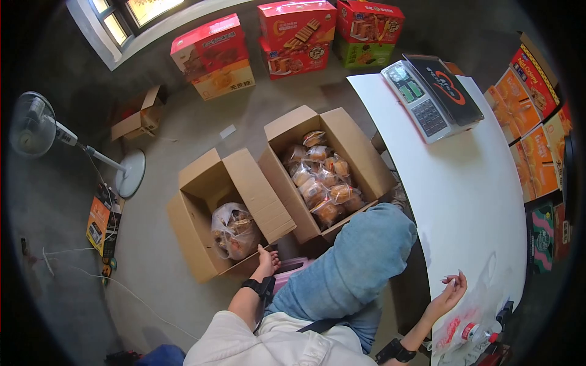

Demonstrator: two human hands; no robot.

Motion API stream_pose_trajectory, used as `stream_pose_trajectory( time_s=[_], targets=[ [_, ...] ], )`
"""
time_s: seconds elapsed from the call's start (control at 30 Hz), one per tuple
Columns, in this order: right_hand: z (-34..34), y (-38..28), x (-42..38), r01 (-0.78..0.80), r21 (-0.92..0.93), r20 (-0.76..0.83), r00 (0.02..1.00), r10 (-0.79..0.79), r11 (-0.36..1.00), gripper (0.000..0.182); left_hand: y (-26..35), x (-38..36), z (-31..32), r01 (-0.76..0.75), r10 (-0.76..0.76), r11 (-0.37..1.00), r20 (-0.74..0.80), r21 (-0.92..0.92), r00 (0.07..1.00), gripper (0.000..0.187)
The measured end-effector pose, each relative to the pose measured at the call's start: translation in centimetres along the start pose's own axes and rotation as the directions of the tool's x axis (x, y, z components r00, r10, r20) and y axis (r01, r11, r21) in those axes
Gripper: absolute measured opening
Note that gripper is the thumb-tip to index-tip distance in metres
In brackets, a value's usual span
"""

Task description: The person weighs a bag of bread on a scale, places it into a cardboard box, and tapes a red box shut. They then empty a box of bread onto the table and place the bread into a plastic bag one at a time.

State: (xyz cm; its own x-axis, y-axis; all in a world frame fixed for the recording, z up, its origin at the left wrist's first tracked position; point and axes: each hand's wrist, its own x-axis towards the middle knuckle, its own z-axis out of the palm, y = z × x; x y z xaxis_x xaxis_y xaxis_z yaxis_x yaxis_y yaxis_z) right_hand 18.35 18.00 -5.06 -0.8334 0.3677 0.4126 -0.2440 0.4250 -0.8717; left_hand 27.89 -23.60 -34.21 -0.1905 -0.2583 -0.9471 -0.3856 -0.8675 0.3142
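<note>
At the near edge of the left box, my left hand curls, but I can't tell if it pinches. The full bag sits inside. My right hand has its fingers apart by the white table. Tugging the box too hard could tip the bag.

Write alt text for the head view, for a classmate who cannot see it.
A person's left hand is at an open carton holding a bulging plastic bag; a second carton holds wrapped baked goods. The right hand, open, is at a white table bearing a scale.
</note>
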Motion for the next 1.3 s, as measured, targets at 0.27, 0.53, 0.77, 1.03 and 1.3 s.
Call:
stream_pose_trajectory(
  time_s=[0.27,0.53,0.77,1.03,1.3],
  targets=[
    [1.1,0.3,0.3,-0.021,-0.024,-0.028,0.999,0.02,0.999,0.029,1.5,-5.1,6.8,-0.368,-0.071,0.573,0.491,0.733,0.868,0.082],
    [0.5,0.6,0.6,-0.026,-0.051,-0.052,0.998,0.024,0.998,0.028,3.7,-3.0,16.1,-0.091,-0.188,0.61,0.256,0.787,0.948,0.096],
    [-0.5,0.8,0.5,-0.08,-0.113,-0.096,0.993,0.069,0.99,0.027,2.8,1.0,18.4,-0.146,-0.109,0.556,0.245,0.818,0.963,0.1],
    [0.0,1.5,0.8,-0.123,-0.08,-0.08,0.99,0.116,0.989,0.027,0.3,8.7,17.3,-0.306,0.054,0.655,0.361,0.691,0.931,0.043],
    [0.1,1.7,1.1,-0.133,-0.055,-0.074,0.989,0.129,0.99,0.027,2.9,4.5,17.8,-0.185,0.037,0.828,0.278,0.529,0.96,0.031]
  ],
)
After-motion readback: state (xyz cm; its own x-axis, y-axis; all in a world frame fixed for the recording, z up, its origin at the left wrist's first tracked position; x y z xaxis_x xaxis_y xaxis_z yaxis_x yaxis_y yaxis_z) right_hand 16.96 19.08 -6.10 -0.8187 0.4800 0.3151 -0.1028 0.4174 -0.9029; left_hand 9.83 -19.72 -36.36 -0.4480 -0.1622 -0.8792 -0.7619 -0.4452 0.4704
